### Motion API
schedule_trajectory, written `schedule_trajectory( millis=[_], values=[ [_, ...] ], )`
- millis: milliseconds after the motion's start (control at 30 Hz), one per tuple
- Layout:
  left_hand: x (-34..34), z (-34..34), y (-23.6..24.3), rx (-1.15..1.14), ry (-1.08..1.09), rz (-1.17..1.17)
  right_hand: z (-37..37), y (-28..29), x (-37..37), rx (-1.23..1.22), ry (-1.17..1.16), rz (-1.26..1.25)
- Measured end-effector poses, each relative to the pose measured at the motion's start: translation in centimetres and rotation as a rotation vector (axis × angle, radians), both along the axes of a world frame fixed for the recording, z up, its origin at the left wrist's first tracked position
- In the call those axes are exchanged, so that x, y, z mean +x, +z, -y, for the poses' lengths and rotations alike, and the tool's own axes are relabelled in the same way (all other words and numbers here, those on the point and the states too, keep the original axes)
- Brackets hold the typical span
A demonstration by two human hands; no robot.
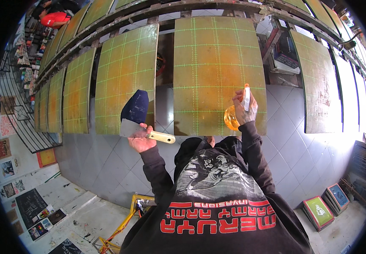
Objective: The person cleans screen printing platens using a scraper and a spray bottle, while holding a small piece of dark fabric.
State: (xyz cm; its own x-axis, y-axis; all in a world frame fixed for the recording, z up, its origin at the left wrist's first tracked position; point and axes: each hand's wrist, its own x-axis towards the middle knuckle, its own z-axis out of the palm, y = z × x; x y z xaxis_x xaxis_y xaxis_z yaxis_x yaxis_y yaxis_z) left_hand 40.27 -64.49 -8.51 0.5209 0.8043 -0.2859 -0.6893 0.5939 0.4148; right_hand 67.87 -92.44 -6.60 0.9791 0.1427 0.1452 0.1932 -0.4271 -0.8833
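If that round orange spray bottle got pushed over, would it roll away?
The spray bottle might roll a bit, since its body looks round, but its trigger head would probably stop it. The body looks smooth and shiny, so it could feel slippery.

loose black long-sleeved top (233,243); large grey-and-white figure print (216,169) on far part of torso. nearer: small pale lettering (208,204) between red bars (182,205), then two rows of bold blocky red letters (219,226), pale-edged. left sleeve (155,169), right sleeve (254,148) plain, dark brownish black, close-fitting at wrists. left hand (141,142), right hand (247,111) bare.
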Motion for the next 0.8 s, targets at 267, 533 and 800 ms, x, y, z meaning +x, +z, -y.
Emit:
schedule_trajectory(
  millis=[267, 533, 800],
  values=[
    [-0.6, 0.0, -0.6, 0.029, -0.011, 0.037, 0.1, 0.6, -0.3, -0.035, 0.037, -0.035],
    [0.9, 1.3, 2.3, -0.033, 0.02, 0.01, -1.3, 1.0, -0.9, -0.112, 0.232, 0.155],
    [-0.5, 0.2, 0.1, 0.088, -0.054, 0.09, -3.2, 0.8, -3.5, -0.071, 0.47, -0.072]
  ],
)
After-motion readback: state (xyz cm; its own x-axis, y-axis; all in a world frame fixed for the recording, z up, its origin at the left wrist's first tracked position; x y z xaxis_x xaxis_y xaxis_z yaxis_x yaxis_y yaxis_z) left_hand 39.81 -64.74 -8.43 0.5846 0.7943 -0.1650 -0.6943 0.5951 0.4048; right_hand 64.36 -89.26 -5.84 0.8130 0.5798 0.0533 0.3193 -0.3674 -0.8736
